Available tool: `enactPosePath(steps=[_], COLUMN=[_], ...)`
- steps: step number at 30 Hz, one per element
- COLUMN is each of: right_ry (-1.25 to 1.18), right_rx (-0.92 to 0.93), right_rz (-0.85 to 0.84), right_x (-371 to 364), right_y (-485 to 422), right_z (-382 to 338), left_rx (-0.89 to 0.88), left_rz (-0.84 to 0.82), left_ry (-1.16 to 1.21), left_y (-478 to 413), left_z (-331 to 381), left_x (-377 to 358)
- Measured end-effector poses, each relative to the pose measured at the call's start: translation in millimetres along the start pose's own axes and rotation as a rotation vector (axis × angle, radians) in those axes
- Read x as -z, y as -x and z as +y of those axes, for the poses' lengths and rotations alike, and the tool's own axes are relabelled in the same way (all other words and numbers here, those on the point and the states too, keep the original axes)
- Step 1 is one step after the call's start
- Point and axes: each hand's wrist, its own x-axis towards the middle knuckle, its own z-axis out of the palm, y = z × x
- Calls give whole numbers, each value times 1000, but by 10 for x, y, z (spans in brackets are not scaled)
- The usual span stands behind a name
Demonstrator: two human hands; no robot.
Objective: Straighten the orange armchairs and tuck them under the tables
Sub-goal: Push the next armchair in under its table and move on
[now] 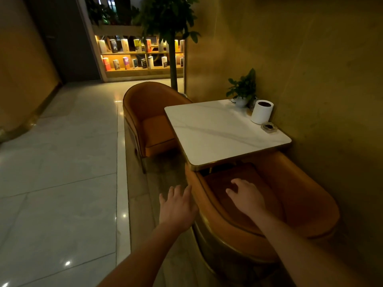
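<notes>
1. Yellow walls [310,59] close the corner we stand in, and pale glossy floor tiles [62,183] run off beyond and to the left of our left hand.
2. Our left hand [178,206] is open, fingers spread, holding nothing; it sits just outside the left rim of the near chair [300,204], and we cannot tell whether the fingertips touch the rim.
3. Our right hand [246,195] is over the seat of that chair, fingers loosely curled downward, gripping nothing; whether it rests on the cushion or hangs above it we cannot tell.
4. We see the near chair under and around both hands, its open front facing the table [217,131], with the front of the seat under the table's near edge.
5. Beyond the right hand lies the white marble-look tabletop with a gold edge, set against the wall.
6. Beyond the left hand, on the table's far left side, stands the far chair [149,117], its seat partly under the table edge and its back toward the floor tiles.
7. Far beyond the right hand, at the table's wall-side corner, we see a small plant [243,90], a white cylinder [261,111] just beside it, and a small dark dish [268,127] nearer to us.
8. Behind the far chair rises a tree [172,38], and beyond it a lit bookshelf [134,54].
</notes>
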Motion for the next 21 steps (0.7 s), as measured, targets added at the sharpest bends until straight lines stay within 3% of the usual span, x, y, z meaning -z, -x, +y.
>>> enactPosePath(steps=[12, 21], right_ry=[-74, -139], right_rx=[16, 111], right_rz=[58, 41], right_x=[-526, -1035], right_y=[-641, -1977], right_z=[-1247, -2113], left_rx=[74, 157], left_rz=[38, 76], left_ry=[22, -6], left_y=[-509, -1570], left_z=[-1319, -2293], left_x=[515, 821])
